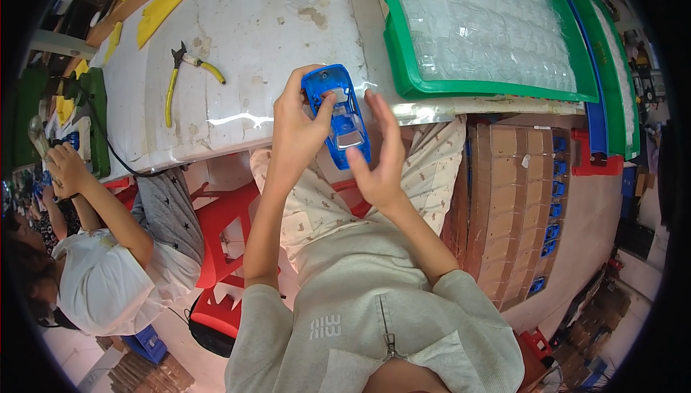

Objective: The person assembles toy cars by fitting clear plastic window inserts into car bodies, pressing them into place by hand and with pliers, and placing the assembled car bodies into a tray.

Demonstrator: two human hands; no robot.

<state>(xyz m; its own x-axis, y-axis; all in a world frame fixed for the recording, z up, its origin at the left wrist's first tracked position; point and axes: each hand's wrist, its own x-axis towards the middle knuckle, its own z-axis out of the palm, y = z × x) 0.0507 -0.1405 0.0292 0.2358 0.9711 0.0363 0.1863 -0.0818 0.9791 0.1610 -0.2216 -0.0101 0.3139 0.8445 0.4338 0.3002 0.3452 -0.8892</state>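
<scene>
A blue toy car body point(345, 122) with clear window pieces is held over the table's near edge. My left hand point(303, 121) is closed round its left side, the thumb pressed on the window area near the upper end. Beside the car's right side is my right hand point(383, 155), its fingers stretched and apart. Its thumb overlaps the car's lower end; whether it touches I cannot tell. Farther left on the table lie pliers point(179, 76) with yellow handles.
A green tray point(497, 93) full of clear plastic parts stands at the right. Beside my right leg, a cardboard box point(507, 206) with dividers holds several blue car bodies. Yellow gloves point(160, 10) lie at the far left. A co-worker point(108, 263) sits at my left near a red stool point(223, 227).
</scene>
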